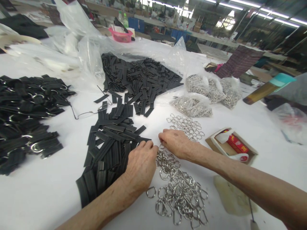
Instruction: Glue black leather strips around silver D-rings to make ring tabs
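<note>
My left hand (142,164) is closed, its fingers curled down at the right edge of a pile of short black webbing strips (111,137). Whatever it grips is hidden under the fingers. Facing it, my right hand (176,143) pinches at a metal D-ring (161,146) that shows just below its fingertips. Between and below both hands spreads a heap of loose silvery D-rings (179,191). More rings (187,124) lie scattered behind the right hand.
At the left lies a heap of black strips fitted with rings (28,111). Eyeglasses (83,113) rest beside the strips. A large strip pile (141,76) spills from clear plastic. Bagged rings (192,105), an open box (230,145) and a teal-lidded bottle (268,88) stand right.
</note>
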`<state>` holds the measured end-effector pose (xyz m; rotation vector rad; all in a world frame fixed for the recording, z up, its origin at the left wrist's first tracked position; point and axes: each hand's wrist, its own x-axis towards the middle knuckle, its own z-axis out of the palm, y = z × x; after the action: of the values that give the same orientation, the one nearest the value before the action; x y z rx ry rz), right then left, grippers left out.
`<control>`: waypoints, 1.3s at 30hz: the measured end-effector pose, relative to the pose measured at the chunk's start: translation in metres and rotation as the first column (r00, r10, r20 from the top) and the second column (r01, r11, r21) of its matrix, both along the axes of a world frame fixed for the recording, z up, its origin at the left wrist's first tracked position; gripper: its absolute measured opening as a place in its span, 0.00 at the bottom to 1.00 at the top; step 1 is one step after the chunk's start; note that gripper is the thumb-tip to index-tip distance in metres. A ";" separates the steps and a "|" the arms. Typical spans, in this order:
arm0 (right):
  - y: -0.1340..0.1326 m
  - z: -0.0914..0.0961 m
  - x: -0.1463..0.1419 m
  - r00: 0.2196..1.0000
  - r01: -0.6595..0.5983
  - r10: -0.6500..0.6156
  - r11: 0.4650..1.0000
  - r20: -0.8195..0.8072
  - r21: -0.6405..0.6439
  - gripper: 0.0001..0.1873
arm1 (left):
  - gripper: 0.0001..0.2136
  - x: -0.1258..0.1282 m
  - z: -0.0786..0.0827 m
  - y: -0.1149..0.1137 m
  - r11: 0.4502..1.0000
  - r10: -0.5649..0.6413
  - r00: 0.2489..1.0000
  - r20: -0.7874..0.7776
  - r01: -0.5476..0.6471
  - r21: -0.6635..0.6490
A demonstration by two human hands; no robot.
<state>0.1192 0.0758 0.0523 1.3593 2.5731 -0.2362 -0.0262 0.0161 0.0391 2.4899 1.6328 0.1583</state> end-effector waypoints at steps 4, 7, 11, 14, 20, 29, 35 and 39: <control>0.001 0.004 0.002 0.998 -0.007 0.005 1.000 0.059 0.025 0.06 | 0.14 0.000 0.006 0.006 0.991 0.095 0.993 0.070 -0.088 -0.096; 0.000 0.004 0.001 0.997 -0.023 0.021 0.999 0.081 0.029 0.07 | 0.17 -0.002 0.006 0.009 0.980 0.161 0.974 0.159 -0.139 -0.141; -0.003 0.005 0.000 0.995 -0.051 0.048 0.998 0.090 0.034 0.12 | 0.16 -0.003 0.003 0.010 0.975 0.186 0.954 0.235 -0.150 -0.162; -0.004 0.007 0.002 0.992 -0.075 0.072 0.997 0.100 0.024 0.14 | 0.16 -0.003 0.001 0.011 0.971 0.205 0.939 0.275 -0.160 -0.178; 0.000 0.009 0.015 0.986 0.068 -0.074 0.997 0.150 0.045 0.16 | 0.17 -0.003 -0.005 0.012 0.973 0.181 0.912 0.367 -0.112 -0.201; -0.021 0.009 0.029 0.995 0.056 -0.063 0.995 -0.081 -0.081 0.08 | 0.16 -0.002 -0.011 0.011 0.984 0.107 0.895 0.434 -0.034 -0.173; -0.027 -0.003 0.022 0.988 0.069 -0.077 0.996 -0.132 -0.065 0.09 | 0.15 0.000 -0.011 0.009 0.990 0.043 0.867 0.496 0.029 -0.137; -0.023 -0.008 0.023 0.991 0.087 -0.087 0.996 -0.100 -0.003 0.09 | 0.18 0.001 -0.013 0.008 0.988 0.015 0.826 0.564 0.074 -0.135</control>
<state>0.1422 0.0526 0.0443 1.4983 2.5971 -0.3252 -0.0251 0.0236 0.0258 2.0690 1.2933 0.6714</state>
